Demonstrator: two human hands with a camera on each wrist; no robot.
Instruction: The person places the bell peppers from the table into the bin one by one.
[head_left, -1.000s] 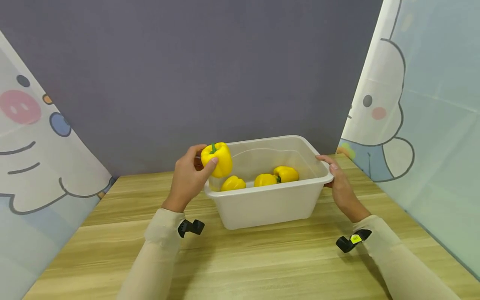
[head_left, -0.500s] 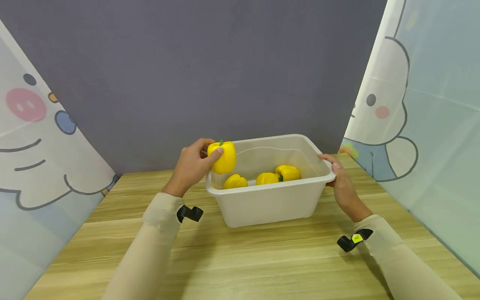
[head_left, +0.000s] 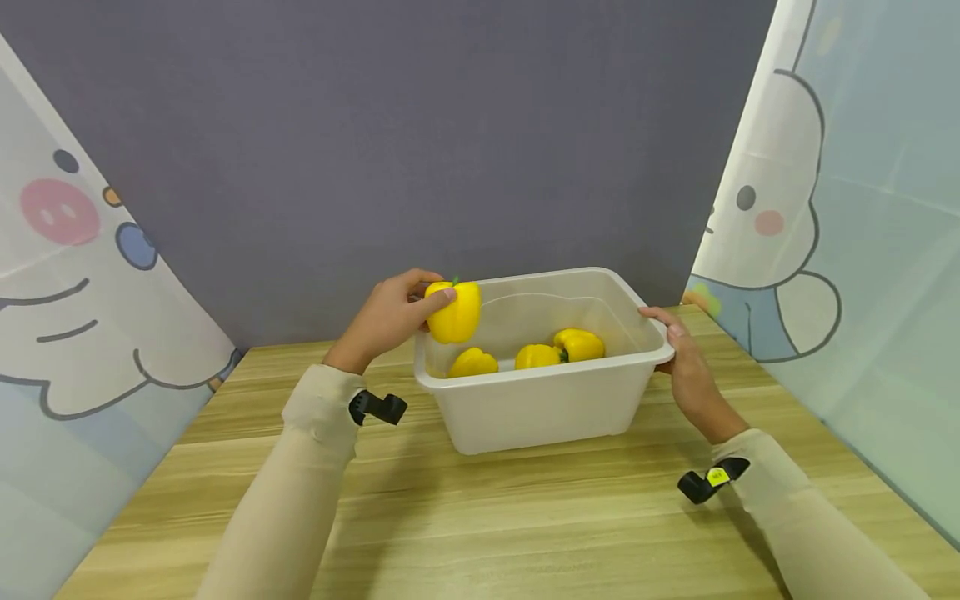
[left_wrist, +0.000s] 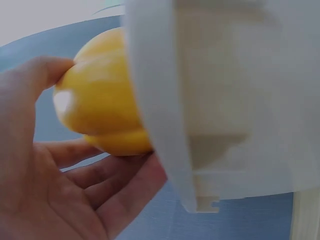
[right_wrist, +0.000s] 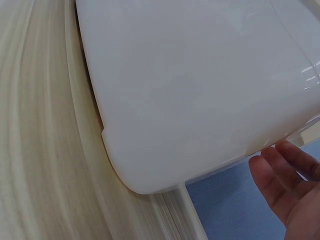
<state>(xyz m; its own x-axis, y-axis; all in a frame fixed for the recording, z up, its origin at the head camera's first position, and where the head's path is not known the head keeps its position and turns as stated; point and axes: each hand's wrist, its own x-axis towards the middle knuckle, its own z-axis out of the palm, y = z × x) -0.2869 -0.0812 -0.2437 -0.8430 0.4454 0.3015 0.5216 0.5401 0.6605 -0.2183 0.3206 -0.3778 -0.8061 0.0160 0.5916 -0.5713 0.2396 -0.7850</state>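
Observation:
My left hand (head_left: pixel 390 317) holds a yellow bell pepper (head_left: pixel 459 317) with a green stem, thumb on its near side, over the left end of a white plastic bin (head_left: pixel 540 408). In the left wrist view, fingers lie under and behind this pepper (left_wrist: pixel 100 95), and the bin's rim (left_wrist: pixel 160 100) covers part of it. My right hand (head_left: pixel 692 375) grips the bin's right rim, thumb on top. Inside the bin lie three more yellow peppers: one at the left (head_left: pixel 474 362), one in the middle (head_left: pixel 537 357) and one at the right (head_left: pixel 579 343).
The bin stands on a wood-grain table (head_left: pixel 510 525). Behind the table rises a dark grey panel (head_left: pixel 450 150). Cartoon-printed sheets hang at the left (head_left: pixel 82 325) and at the right (head_left: pixel 885 275). Each wrist wears a black strap with a small camera.
The left hand has moved slightly right and farther in with its pepper, now over the bin's left end. The right hand keeps its grip on the rim.

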